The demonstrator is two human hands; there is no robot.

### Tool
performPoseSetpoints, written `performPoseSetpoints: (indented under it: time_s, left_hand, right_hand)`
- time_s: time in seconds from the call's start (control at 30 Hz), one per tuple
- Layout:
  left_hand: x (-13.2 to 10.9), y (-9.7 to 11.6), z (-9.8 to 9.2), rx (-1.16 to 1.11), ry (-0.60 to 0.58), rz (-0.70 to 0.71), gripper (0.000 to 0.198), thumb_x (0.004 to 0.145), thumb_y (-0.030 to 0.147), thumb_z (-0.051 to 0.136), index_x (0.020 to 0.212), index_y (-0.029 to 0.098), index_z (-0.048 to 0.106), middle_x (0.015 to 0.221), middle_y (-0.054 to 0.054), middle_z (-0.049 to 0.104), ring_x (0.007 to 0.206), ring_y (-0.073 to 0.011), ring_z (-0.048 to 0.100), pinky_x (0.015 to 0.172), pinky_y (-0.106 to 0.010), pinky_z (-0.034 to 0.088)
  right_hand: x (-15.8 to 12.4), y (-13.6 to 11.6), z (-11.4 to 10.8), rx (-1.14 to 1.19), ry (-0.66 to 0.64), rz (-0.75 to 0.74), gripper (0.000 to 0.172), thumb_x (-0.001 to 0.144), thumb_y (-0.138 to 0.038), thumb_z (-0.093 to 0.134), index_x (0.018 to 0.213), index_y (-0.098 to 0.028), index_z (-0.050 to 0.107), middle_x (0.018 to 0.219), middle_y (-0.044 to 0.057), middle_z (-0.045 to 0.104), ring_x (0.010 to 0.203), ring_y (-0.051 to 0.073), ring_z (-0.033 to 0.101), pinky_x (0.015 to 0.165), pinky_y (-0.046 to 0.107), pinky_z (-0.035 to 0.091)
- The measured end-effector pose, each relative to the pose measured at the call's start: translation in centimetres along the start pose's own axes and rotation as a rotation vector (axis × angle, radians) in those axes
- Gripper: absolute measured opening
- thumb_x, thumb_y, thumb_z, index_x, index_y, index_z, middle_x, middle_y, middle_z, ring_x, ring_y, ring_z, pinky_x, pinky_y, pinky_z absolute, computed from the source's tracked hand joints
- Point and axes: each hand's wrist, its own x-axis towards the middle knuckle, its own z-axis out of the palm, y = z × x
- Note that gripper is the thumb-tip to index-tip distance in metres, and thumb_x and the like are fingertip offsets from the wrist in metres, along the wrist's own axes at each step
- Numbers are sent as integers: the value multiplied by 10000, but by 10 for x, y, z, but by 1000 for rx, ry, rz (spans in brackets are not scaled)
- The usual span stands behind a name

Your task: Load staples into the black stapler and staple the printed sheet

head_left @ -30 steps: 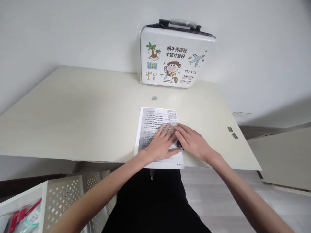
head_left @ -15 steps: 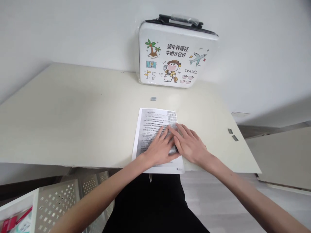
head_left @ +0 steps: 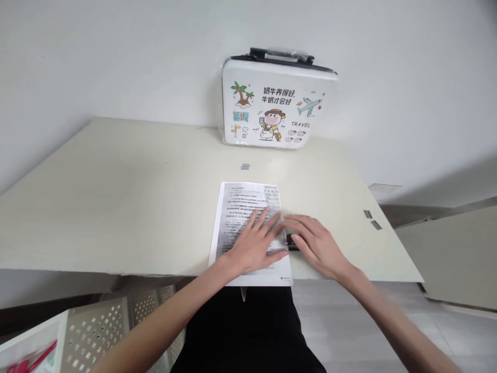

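A printed sheet of paper (head_left: 285, 274) lies near the table's front edge, its lower end slightly overhanging. My left hand (head_left: 254, 246) rests flat on the sheet with fingers spread. At the sheet's right edge, my right hand (head_left: 320, 246) is curved over a small black object (head_left: 294, 242) with pale markings. Its thumb and fingers lie on either side of the object, mostly covering it, so its kind is hard to make out. The right fingertips reach over the paper's edge, close to the left fingertips.
A white cartoon-printed case (head_left: 277, 103) with a black handle stands at the table's (head_left: 116, 197) back, against the wall. Grey strips (head_left: 245, 167) mark the tabletop, with two more (head_left: 371, 219) at right. Below left are perforated baskets (head_left: 97, 331).
My right hand has moved right, off most of the sheet, and more of the black object shows. My left hand stays flat on the paper. The camera view has tilted slightly up.
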Motion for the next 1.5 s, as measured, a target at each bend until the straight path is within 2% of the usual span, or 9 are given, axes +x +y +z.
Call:
performPoseSetpoints:
  time_s: [0.13, 0.27, 0.5, 0.6, 0.73, 0.87, 1.2, 1.33, 1.5]
  left_hand:
    - [-5, -1, -8, 2, -46, -19, 767, 1056, 676, 386, 1657, 204, 332, 1768, -51, 162, 1640, -299, -13, 1343, -539, 53]
    - [-21, -4, -25, -2, -29, -22, 764, 1065, 646, 411, 1693, 249, 232, 1767, -31, 156, 1640, -279, 10, 1347, -512, 120]
    - [-112, -41, -65, 156, -29, -118, 761, 1073, 527, 510, 1707, 348, 128, 1737, 13, 282, 1628, -293, 167, 1322, -537, 231]
    - [-126, -49, -69, 193, -94, -60, 816, 1044, 552, 545, 1707, 370, 105, 1731, 8, 283, 1619, -326, 195, 1312, -573, 231]
    - [-94, -32, -58, 187, -106, -20, 791, 1050, 559, 515, 1704, 383, 105, 1726, 10, 282, 1613, -336, 212, 1308, -608, 215]
    - [-31, -13, -33, 151, -67, 21, 738, 1069, 579, 461, 1702, 345, 163, 1743, -14, 246, 1620, -328, 183, 1313, -610, 177]
    - [128, 4, 39, 70, -67, 73, 917, 978, 802, 383, 1680, 218, 286, 1752, -136, 205, 1624, -418, 62, 1251, -745, 20]
    - [153, 16, 53, 48, -27, 32, 893, 987, 791, 371, 1670, 218, 317, 1745, -140, 221, 1620, -431, 73, 1234, -775, -10]
    - [142, 12, 44, -40, 34, 70, 727, 1090, 632, 284, 1686, 216, 262, 1748, -95, 226, 1633, -326, 64, 1315, -615, 109]
  right_hand:
    - [-36, 17, 5, -62, 71, 2, 322, 1049, -410, 586, 1313, -224, 582, 1190, 119, 734, 1065, 288, 704, 903, 448, 583]
    - [-65, 30, 4, -90, 162, 116, 257, 1050, -403, 595, 1239, -229, 593, 1111, 100, 745, 964, 265, 726, 809, 395, 594]
    - [-110, 34, -9, -145, 313, 251, 253, 1036, -425, 621, 1209, -240, 623, 1032, 79, 753, 894, 253, 746, 792, 372, 585]
    - [-123, 27, -9, -124, 378, 326, 238, 1023, -425, 637, 1185, -252, 641, 1005, 66, 756, 882, 247, 749, 779, 362, 589]
    - [-131, 14, -8, -93, 456, 417, 231, 1001, -446, 656, 1152, -271, 655, 983, 63, 755, 844, 254, 748, 706, 361, 588]
    - [-133, 0, -9, -89, 541, 447, 227, 994, -435, 664, 1157, -276, 661, 977, 66, 756, 808, 252, 740, 688, 362, 592]
    - [-127, -18, -14, -56, 698, 606, 288, 977, -480, 672, 1121, -231, 693, 950, 90, 761, 764, 247, 737, 597, 328, 594]
    - [-126, -19, -16, -54, 707, 589, 281, 979, -476, 670, 1110, -230, 695, 930, 84, 763, 745, 241, 733, 603, 328, 602]
    - [-119, -20, -16, -35, 672, 558, 239, 993, -428, 664, 1147, -246, 663, 980, 72, 762, 802, 245, 743, 721, 361, 631]
